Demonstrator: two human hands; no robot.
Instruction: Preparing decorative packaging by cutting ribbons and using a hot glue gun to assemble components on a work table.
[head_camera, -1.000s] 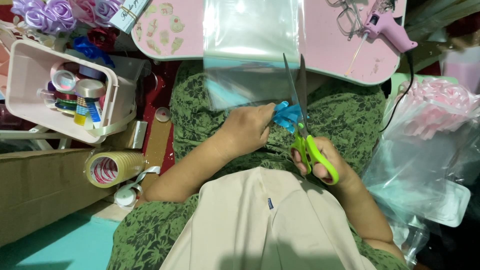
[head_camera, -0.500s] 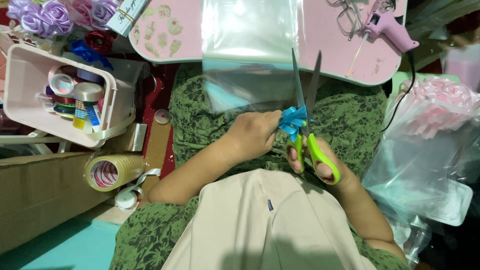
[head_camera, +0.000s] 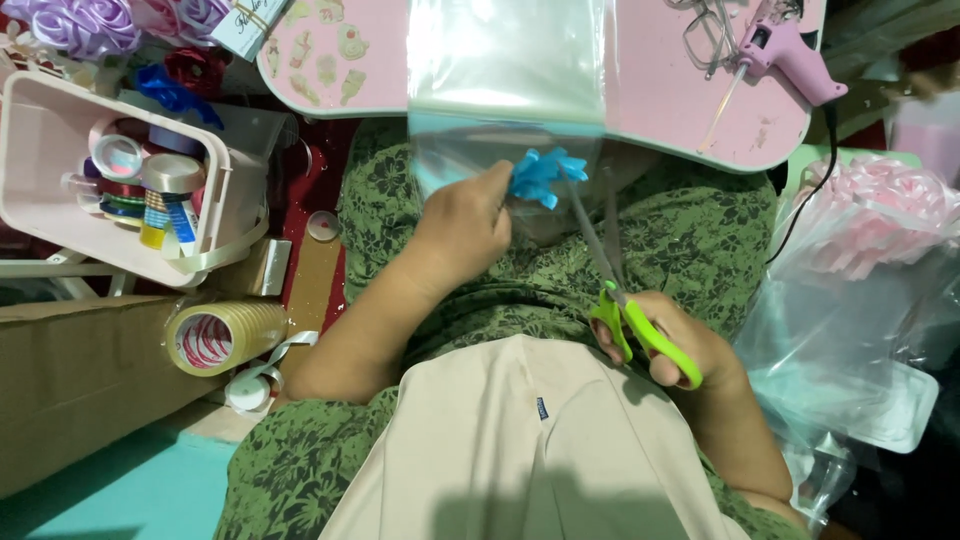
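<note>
Now, from the left, we see a pale pink plastic basket (head_camera: 40, 190) holding ribbon spools, and below it a roll of clear packing tape (head_camera: 213, 337), both well to the left of our fingers. Our left hand (head_camera: 462, 232) has risen since the earlier frame and now sits just under the edge of the pink lap table (head_camera: 660, 90); its fingers are closed, pinching a small bright blue ribbon bow (head_camera: 545, 176) that sticks out just above and right of the fingertips, in front of a clear plastic bag (head_camera: 505, 70). Half a second ago the bow sat lower, right at the blades. Our right hand (head_camera: 668, 345) has dropped back toward the lap, fingers curled through the green-handled scissors (head_camera: 630, 320), whose blades, nearly shut, point up toward the bow. Far right of those fingers, a pink glue gun (head_camera: 785, 50) lies on the table, with pink ribbon bows in plastic (head_camera: 880, 225) below it.
</note>
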